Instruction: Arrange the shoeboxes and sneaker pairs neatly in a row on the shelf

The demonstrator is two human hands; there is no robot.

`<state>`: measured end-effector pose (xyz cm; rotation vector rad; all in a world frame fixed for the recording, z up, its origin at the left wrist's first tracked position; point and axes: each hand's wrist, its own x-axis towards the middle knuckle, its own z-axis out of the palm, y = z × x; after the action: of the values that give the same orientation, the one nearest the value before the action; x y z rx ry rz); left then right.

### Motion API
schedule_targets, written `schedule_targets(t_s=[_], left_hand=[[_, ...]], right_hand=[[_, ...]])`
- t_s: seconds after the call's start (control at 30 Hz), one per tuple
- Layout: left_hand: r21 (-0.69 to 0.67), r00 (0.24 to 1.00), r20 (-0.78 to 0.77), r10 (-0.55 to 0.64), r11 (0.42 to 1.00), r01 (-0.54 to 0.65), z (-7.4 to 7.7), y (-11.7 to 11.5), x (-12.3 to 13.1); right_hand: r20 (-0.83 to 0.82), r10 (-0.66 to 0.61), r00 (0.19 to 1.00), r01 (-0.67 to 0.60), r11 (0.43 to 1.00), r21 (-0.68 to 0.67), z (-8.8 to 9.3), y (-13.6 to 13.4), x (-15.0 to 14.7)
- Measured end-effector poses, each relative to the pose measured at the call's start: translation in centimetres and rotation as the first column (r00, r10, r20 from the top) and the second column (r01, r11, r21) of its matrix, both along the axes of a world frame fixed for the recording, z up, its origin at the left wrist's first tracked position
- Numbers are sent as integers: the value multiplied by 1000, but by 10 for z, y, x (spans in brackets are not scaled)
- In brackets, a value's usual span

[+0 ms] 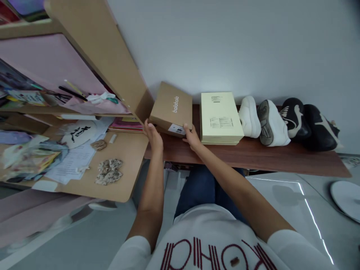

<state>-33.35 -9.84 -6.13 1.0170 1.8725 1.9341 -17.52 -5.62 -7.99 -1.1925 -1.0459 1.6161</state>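
Note:
Between my two hands is a brown cardboard shoebox [168, 103] with white lettering on its lid and a white label on its front side. It sits slightly turned at the left end of a dark wooden shelf [225, 153], close to the wall. My left hand [154, 137] grips the box's front left corner. At the front right corner, my right hand [192, 137] has its fingers on the box beside the label. A pale yellow shoebox [221, 114] rests just to the right, apart from my right hand.
Right of the yellow box stand white shoes [250, 118] and black shoes [320, 129] in a row. On the left, a wooden desk [132, 168] holds papers, a white cap [80, 133] and a patterned hair bow [109, 171]. Its upright panel [112, 48] borders the shelf.

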Motion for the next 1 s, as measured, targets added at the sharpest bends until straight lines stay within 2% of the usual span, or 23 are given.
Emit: schedule_targets(t_s=[0.07, 0.13, 0.2, 0.27, 0.37, 0.47, 0.53, 0.6, 0.63, 0.7, 0.77, 0.8, 0.87, 0.9, 0.93, 0.97, 1.0], left_hand=[[91, 989, -128, -71, 992, 83, 30, -2, 13], [111, 961, -208, -180, 972, 206, 55, -4, 27], [93, 927, -228, -297, 942, 324, 64, -6, 39], [82, 915, -187, -358, 922, 378, 56, -9, 43], [41, 949, -46, -312, 949, 314, 20, -13, 34], [-142, 958, 235, -166, 969, 202, -14, -12, 23], [-209, 872, 477, -112, 949, 236, -26, -7, 19], [-177, 779, 616, -119, 942, 284, -27, -2, 17], [-157, 768, 627, -127, 946, 284, -25, 1, 15], [-140, 818, 564, -116, 962, 234, -19, 7, 6], [-136, 877, 473, -88, 976, 171, -13, 12, -7], [-135, 893, 443, -76, 979, 150, -11, 13, -13], [-136, 898, 434, -75, 980, 147, -13, 12, -19], [-143, 887, 454, -84, 976, 166, -17, 9, -17], [-151, 868, 486, -98, 969, 194, -21, 7, -12], [-155, 844, 524, -113, 962, 225, -27, 3, -4], [-153, 816, 564, -128, 955, 256, -32, 1, 5]], right_hand=[[-81, 49, 996, -59, 991, -124, -5, -11, 3], [-54, 73, 996, -83, 975, -207, -8, -24, 7], [-5, 43, 999, -43, 977, -210, -8, -37, 12], [-3, -27, 1000, 26, 990, -142, -5, -46, 20], [6, -68, 998, 68, 997, 39, 9, -44, 35], [47, -131, 990, 120, 975, 185, 25, -28, 43], [50, -147, 988, 135, 974, 184, 29, -18, 41], [40, -70, 997, 65, 992, 104, 23, -15, 34], [24, -12, 1000, 11, 999, 47, 17, -18, 29], [-20, 58, 998, -59, 996, -70, 4, -29, 20], [-21, 38, 999, -40, 988, -147, -6, -47, 20], [8, 21, 1000, -20, 990, -139, -7, -55, 24], [103, 19, 994, -21, 1000, 14, 0, -69, 42], [161, 37, 986, -63, 985, 158, 7, -73, 53], [219, 30, 975, -100, 943, 317, 17, -73, 64], [258, -32, 966, -90, 889, 448, 27, -69, 73], [286, -100, 953, -70, 845, 530, 37, -63, 80]])
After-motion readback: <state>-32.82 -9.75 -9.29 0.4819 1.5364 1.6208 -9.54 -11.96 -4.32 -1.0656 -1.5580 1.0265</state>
